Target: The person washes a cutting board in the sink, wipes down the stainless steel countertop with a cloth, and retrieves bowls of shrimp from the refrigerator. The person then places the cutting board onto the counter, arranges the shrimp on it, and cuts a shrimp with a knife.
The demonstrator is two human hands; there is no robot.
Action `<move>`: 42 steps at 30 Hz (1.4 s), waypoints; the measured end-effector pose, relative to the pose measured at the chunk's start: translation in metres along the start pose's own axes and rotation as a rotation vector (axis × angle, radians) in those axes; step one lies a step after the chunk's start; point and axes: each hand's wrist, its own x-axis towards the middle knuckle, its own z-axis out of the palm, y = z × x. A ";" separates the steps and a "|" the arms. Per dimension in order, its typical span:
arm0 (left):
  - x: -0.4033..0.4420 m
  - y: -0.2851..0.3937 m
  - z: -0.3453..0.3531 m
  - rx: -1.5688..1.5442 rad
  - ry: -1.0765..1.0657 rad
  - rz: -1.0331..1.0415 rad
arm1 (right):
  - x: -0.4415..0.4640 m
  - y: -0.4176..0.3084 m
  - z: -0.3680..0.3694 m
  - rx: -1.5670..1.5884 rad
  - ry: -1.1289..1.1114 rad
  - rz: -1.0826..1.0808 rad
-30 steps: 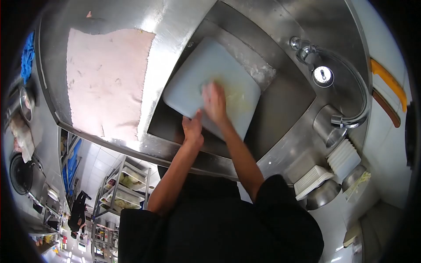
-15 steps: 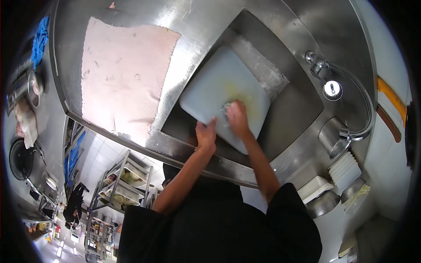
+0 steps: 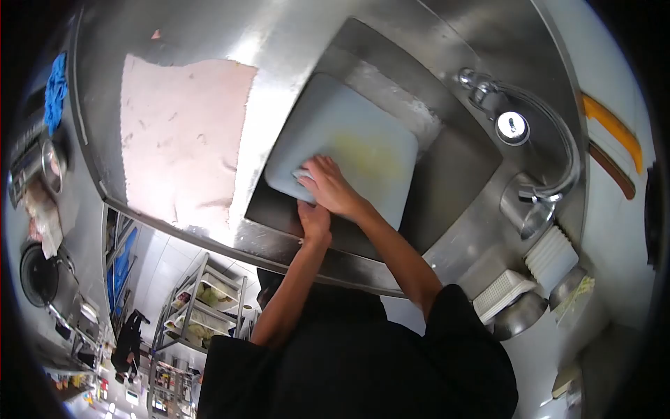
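A grey-white plastic cutting board (image 3: 293, 133) with a yellow stain lies tilted in the steel sink (image 3: 453, 178). My right hand (image 3: 326, 185) presses on the board's face near its left corner, fingers closed over a small pale scrubber (image 3: 301, 173); most of it is hidden and its material cannot be made out. Just below, my left hand (image 3: 314, 222) holds the board's near edge, with some fingers out of sight beneath it. My two hands are close together, the right partly over the left.
Left of the sink, a pale pink sheet (image 3: 185, 140) with jagged edges lies on the steel counter (image 3: 209, 31). A faucet with a hose (image 3: 569, 150) and a metal cup (image 3: 513, 206) stand to the right. Knives (image 3: 614, 133) line the right wall. Another person (image 3: 128, 342) stands far off.
My right hand has moved left across the board with the scrubber, from beside the yellow stain toward the left corner. My left hand stays at the near edge. The whole view has shifted slightly.
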 end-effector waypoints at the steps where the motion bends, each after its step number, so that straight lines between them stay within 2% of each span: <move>1: -0.002 0.003 0.001 0.022 -0.054 -0.022 | -0.020 -0.001 -0.018 0.047 -0.020 0.062; 4: -0.013 0.015 0.007 0.036 -0.162 -0.036 | -0.077 0.002 -0.084 0.098 0.157 0.377; 6: -0.015 0.025 0.011 0.055 -0.184 -0.033 | -0.117 -0.037 -0.158 0.200 0.291 0.747; 7: -0.017 0.028 0.012 0.061 -0.198 -0.039 | -0.152 -0.044 -0.189 0.105 0.419 0.810; 8: -0.019 0.033 0.014 0.096 -0.173 -0.043 | -0.183 -0.042 -0.223 -0.285 0.547 0.805; 9: -0.018 0.036 0.015 0.132 -0.147 -0.042 | -0.192 -0.064 -0.264 -0.500 0.730 0.629; 10: -0.016 0.034 0.014 0.121 -0.154 -0.061 | -0.192 -0.080 -0.294 -0.242 1.042 0.780; 12: -0.010 0.030 0.009 0.098 -0.155 -0.083 | -0.236 -0.036 -0.356 -0.676 1.042 0.766; 14: -0.004 0.023 0.005 0.074 -0.186 -0.092 | -0.268 0.044 -0.397 -0.866 0.902 0.748; 16: -0.003 0.024 0.000 0.092 -0.211 -0.091 | -0.274 0.108 -0.420 -0.865 0.677 0.904; 18: -0.006 0.027 -0.001 0.147 -0.217 -0.083 | -0.276 0.158 -0.423 -0.915 0.509 0.961; 22: -0.006 0.020 -0.001 0.033 -0.194 -0.098 | -0.286 0.202 -0.428 -1.000 0.440 0.944; 26: 0.010 0.040 0.004 -0.035 -0.181 -0.277 | -0.318 0.227 -0.457 -0.894 0.436 0.635; 28: 0.015 0.045 0.004 -0.015 -0.223 -0.331 | -0.339 0.223 -0.473 -0.757 0.516 0.460; 30: 0.012 0.052 0.009 0.069 -0.292 -0.318 | -0.265 0.076 -0.449 -0.372 0.749 0.896; 32: 0.005 0.056 0.015 0.044 -0.284 -0.351 | -0.250 0.015 -0.424 0.158 1.118 0.691; 35: 0.012 0.041 0.017 -0.040 -0.310 -0.305 | -0.217 -0.022 -0.365 0.454 0.911 0.515; 39: 0.015 0.028 0.021 -0.205 -0.288 -0.282 | -0.088 -0.034 -0.227 0.440 0.673 0.889; 40: 0.017 0.025 0.022 -0.212 -0.292 -0.272 | -0.081 0.024 -0.179 0.341 0.696 0.773; 42: 0.024 0.019 0.020 -0.227 -0.293 -0.252 | -0.030 0.015 -0.151 0.770 0.567 0.763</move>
